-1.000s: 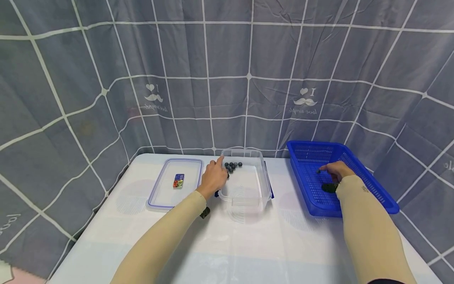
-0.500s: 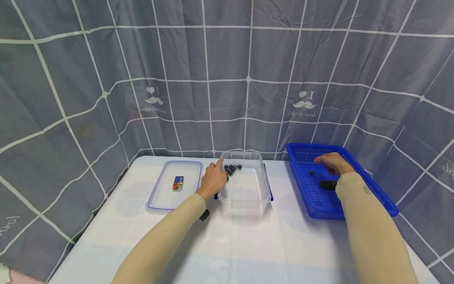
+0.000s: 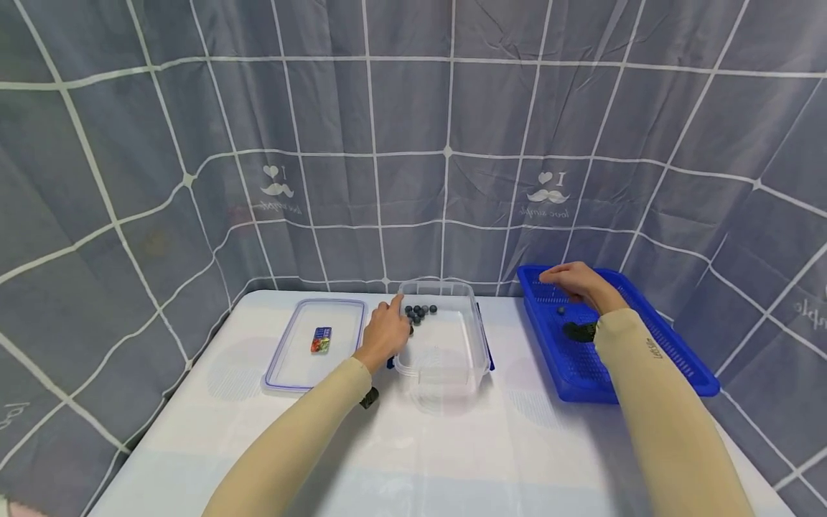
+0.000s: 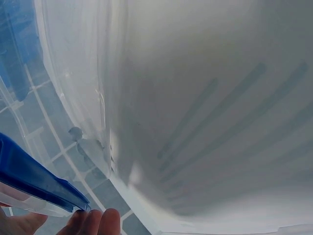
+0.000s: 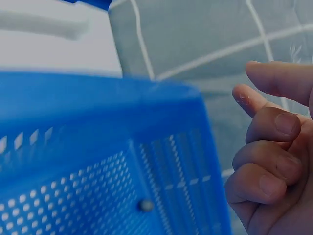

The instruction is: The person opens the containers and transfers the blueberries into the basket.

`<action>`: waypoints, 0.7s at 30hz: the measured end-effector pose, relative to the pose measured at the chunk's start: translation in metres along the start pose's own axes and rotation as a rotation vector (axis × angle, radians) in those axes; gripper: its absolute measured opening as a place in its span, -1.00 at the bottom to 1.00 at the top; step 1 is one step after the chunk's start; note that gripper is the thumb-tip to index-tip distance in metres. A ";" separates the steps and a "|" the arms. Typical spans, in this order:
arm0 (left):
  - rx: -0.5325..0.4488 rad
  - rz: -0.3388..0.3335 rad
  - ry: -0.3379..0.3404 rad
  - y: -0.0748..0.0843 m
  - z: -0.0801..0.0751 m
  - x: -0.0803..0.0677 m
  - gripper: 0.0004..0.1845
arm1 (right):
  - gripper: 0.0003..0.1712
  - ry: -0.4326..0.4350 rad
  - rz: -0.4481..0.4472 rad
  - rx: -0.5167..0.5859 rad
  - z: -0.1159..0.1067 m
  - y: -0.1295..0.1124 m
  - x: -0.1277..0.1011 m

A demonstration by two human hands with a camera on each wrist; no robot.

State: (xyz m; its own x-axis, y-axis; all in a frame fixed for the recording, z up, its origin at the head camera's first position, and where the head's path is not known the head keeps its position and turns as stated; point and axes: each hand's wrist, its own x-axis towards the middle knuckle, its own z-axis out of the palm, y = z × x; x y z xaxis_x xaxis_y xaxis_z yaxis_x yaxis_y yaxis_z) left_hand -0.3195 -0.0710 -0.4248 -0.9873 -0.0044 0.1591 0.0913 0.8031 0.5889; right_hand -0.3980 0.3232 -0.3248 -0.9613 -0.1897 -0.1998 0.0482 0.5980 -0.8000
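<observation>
My left hand (image 3: 385,334) grips the left side of a clear plastic container (image 3: 452,343). In the left wrist view, thumb and fingertips lie at a blue latch (image 4: 41,178) on that side. Several dark blueberries (image 3: 416,314) lie grouped inside at the back left. My right hand (image 3: 577,281) is above the back of a blue plastic basket (image 3: 575,388). Its last three fingers bend toward the palm, while thumb and index finger stand slightly apart with nothing visible between them. A single blueberry (image 5: 145,205) lies on the basket's floor, below the hand. The palm is partly hidden.
Left of the container a clear lid (image 3: 304,359) with a blue seal and a colourful label lies flat on the white table (image 3: 504,445). A grey checked curtain (image 3: 413,179) hangs behind and at both sides. Dark wrist cameras show under both wrists.
My right hand has risen from the basket floor and moved back and left. The blueberry near its fingertips has shifted left and stays in the basket. My left hand stays at the container.
</observation>
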 end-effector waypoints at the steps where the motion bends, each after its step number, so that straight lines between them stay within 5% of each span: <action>1: -0.001 -0.003 0.000 0.000 0.000 0.000 -0.40 | -0.32 -0.010 -0.004 0.005 0.002 -0.005 -0.001; 21: -0.012 -0.024 0.006 -0.001 0.001 0.000 -0.41 | -0.46 -0.091 -0.068 0.096 0.056 -0.059 0.011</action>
State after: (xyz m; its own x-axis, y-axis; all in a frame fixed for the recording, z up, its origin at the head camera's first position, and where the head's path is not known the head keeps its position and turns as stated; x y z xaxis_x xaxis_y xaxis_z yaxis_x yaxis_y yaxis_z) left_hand -0.3192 -0.0709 -0.4265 -0.9884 -0.0268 0.1497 0.0696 0.7955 0.6019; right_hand -0.3963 0.2416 -0.3113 -0.9349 -0.2996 -0.1904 0.0139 0.5049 -0.8631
